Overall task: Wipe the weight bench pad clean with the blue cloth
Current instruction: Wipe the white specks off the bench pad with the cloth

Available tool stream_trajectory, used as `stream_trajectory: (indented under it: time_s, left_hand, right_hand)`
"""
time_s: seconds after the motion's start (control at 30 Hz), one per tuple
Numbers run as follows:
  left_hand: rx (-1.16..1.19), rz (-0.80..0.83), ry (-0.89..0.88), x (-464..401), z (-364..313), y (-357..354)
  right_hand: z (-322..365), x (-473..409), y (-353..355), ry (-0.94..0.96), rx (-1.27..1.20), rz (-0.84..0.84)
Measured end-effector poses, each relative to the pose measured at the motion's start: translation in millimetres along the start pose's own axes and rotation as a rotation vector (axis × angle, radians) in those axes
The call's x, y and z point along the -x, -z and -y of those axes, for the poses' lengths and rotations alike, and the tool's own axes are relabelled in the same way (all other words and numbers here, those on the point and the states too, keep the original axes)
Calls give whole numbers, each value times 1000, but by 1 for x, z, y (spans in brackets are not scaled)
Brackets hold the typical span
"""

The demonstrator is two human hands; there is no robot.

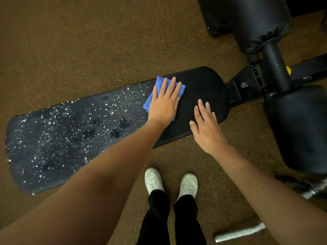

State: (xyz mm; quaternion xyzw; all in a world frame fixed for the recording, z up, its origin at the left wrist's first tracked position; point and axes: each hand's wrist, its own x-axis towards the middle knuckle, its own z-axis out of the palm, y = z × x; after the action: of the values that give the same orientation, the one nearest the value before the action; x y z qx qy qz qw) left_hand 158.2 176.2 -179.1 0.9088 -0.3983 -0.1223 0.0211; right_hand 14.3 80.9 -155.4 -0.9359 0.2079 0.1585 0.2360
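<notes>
Roughly a third done: the pad (203, 89) reads clean and dark right of the cloth, still droplet-speckled left of it. Your left hand (165, 101) presses flat on the folded blue cloth (160, 82) at that boundary; right hand (206, 124) rests flat, holding nothing.

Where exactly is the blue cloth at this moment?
In the head view, the blue cloth lies flat on the bench pad under the left hand, between the droplet-speckled left stretch and the clean end where the right hand rests.
</notes>
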Motion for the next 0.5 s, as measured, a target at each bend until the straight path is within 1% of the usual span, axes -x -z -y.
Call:
stream_trajectory:
  time_s: [0.07,0.1,0.13,0.17,0.27,0.3,0.33,0.37,0.47,0.5]
  left_hand:
    - [-51,14,-74,-8,12,3]
    - [-53,10,-70,-11,16,4]
    - [-29,2,-27,-14,18,4]
    - [14,-15,52,-16,19,3]
    - [136,-60,326,-17,16,2]
    - [147,-67,368,-14,12,1]
    - [137,-70,366,-10,8,0]
    - [111,-65,317,-5,2,-1]
    - [8,-13,50,1,-5,-3]
    - [-18,-3,14,-2,-2,-3]
  right_hand:
    - [-1,0,-1,7,-6,1]
    - [-2,0,-1,10,-10,2]
    - [-2,0,-1,14,-11,3]
    - [-3,-1,-1,20,-9,1]
    - [-5,0,1,31,-7,3]
    - [-5,0,2,31,-8,6]
    - [-5,0,2,28,-9,7]
    - [-4,0,1,24,-10,7]
    - [-1,-1,0,-2,-3,15]
    - [0,-1,0,-6,3,16]
